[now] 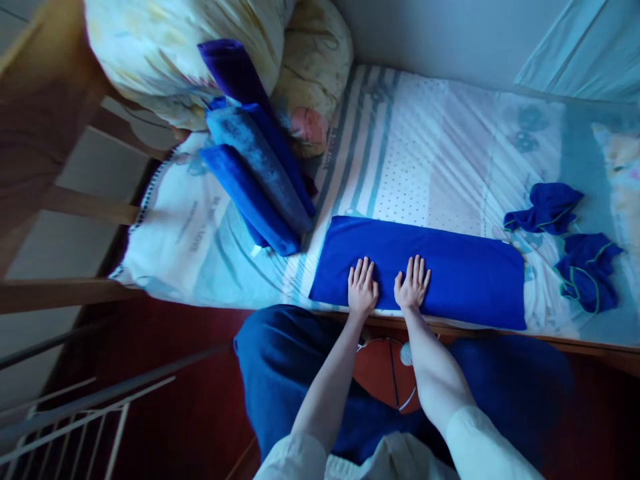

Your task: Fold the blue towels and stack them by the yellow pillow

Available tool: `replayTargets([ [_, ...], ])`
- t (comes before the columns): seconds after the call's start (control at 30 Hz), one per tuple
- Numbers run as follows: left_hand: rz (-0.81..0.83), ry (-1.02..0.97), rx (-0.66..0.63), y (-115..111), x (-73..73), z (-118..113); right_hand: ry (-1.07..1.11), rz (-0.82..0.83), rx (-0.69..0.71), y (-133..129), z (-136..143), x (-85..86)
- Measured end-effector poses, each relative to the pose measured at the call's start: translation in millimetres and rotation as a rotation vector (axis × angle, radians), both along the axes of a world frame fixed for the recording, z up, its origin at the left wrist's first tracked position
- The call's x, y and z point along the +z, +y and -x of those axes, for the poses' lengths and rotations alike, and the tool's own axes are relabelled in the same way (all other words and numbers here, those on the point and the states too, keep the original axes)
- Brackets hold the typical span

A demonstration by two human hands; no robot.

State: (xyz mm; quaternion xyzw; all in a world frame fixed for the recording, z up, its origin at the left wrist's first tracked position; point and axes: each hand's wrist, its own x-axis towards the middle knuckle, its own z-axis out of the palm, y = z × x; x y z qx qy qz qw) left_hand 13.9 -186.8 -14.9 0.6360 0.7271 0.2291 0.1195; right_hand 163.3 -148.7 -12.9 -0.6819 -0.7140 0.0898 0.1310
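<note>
A blue towel (465, 273), folded into a long flat rectangle, lies along the near edge of the bed. My left hand (363, 288) rests flat on its left half, fingers stretched out. Just to the right, my right hand (413, 283) presses on the same towel near its middle, palm down with fingers spread. Neither hand grips anything. Several rolled towels (260, 193) in blue and dark purple are stacked to the left of the flat one. Two crumpled blue cloths (544, 208) with green edging lie beyond its right end.
The bed sheet (440, 147) is white and teal with stripes and dots. Large pale yellow pillows (190, 53) stand at the back left by the wooden bed frame (65, 293). A white metal rack (75, 427) is at the lower left. A patterned pillow (623, 153) lies at the right edge.
</note>
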Motion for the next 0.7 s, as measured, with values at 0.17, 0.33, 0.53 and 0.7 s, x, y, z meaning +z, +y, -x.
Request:
replayTargets([
  [0.17,0.019,-0.002,0.056,3.9,3.5,-13.6,-0.002,-0.021,-0.02,-0.2,1.0,-6.7],
  [0.33,0.012,-0.123,-0.271,24.0,6.1,-53.6,-0.051,0.058,-0.016,-0.5,-4.9,-16.6],
  [0.53,0.002,-0.229,-0.401,34.9,-5.9,-11.0,-0.022,-0.023,-0.008,-0.5,-3.1,-11.7],
  [0.7,-0.065,-0.184,-0.056,18.4,-12.5,85.0,-0.005,-0.072,-0.001,0.3,0.9,-4.4],
])
